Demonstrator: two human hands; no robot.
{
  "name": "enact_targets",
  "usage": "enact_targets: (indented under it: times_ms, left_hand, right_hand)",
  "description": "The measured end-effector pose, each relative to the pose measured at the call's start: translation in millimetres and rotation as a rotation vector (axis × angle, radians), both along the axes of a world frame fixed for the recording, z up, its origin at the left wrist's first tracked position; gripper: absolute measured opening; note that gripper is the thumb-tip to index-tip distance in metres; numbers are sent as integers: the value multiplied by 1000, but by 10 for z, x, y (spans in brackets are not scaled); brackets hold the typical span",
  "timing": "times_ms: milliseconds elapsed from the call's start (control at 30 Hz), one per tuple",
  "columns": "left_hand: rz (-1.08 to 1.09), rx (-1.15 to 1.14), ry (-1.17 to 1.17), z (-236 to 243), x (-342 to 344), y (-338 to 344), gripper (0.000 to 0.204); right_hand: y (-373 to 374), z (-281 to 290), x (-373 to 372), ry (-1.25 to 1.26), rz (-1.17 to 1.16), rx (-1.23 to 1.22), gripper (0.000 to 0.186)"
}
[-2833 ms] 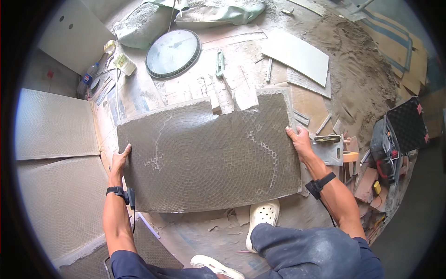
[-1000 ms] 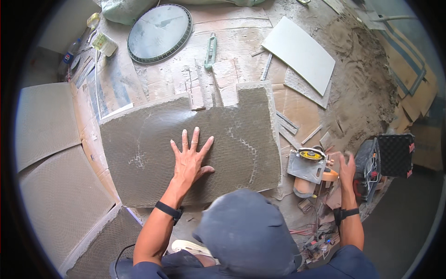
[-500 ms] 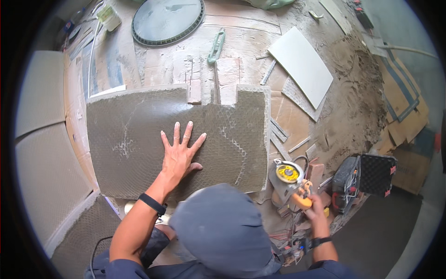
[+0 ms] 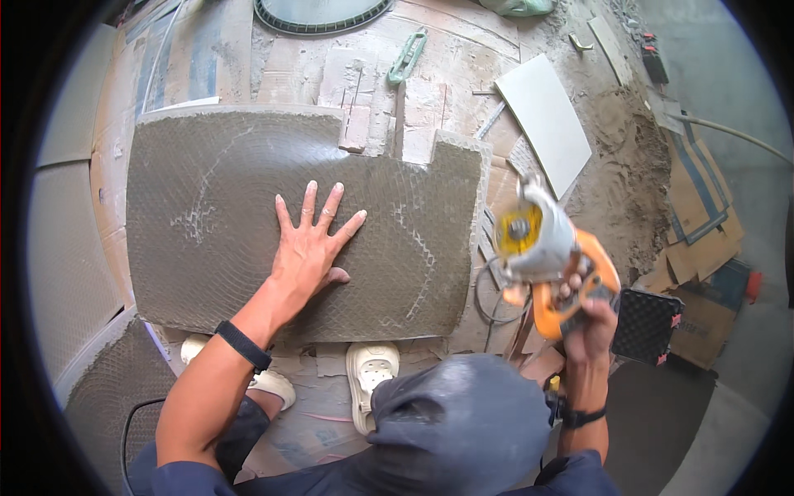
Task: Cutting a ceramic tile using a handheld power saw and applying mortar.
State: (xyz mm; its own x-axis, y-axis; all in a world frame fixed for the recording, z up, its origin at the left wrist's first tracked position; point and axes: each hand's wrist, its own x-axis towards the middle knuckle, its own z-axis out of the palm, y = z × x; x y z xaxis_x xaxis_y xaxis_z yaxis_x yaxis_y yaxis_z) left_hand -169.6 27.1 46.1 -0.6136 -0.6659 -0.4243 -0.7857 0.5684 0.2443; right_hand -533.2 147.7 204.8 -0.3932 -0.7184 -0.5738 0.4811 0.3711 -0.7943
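Observation:
My left hand rests flat with fingers spread on a large grey tile, which lies textured side up and has a notch cut in its far edge. Pale scratch lines run across the tile on either side of the hand. In my right hand, fingers wrap round the orange handle of a handheld tile saw. The saw is raised beside the tile's right edge, with its round yellow blade area facing left. It looks slightly blurred.
A green utility knife lies beyond the notch, near cut tile strips. To the right are a white tile piece, a dark open case and cardboard. A cable loops below the saw. A round lid lies far off.
My right hand has lifted the tile saw from low beside the tile, up and to the right. My left hand stays flat on the tile. The whole view has shifted.

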Motion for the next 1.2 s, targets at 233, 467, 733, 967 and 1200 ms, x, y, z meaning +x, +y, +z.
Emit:
enact_targets:
  times_ms: [233,467,733,967,1200]
  left_hand:
    - [13,0,26,-65,-12,16,107]
    - [42,32,48,-44,-1,12,105]
    - [35,36,43,-55,-5,9,104]
    - [44,40,40,-46,8,7,104]
    - [49,34,57,-81,17,17,106]
  right_hand:
    - [-1057,-713,26,285,164,-72,23]
    - [-1317,-1099,115,337,207,-92,18]
    - [-1359,-1187,80,314,212,-79,14]
    - [-1352,-1206,119,284,198,-43,14]
    - [-1332,-1264,107,307,215,-45,14]
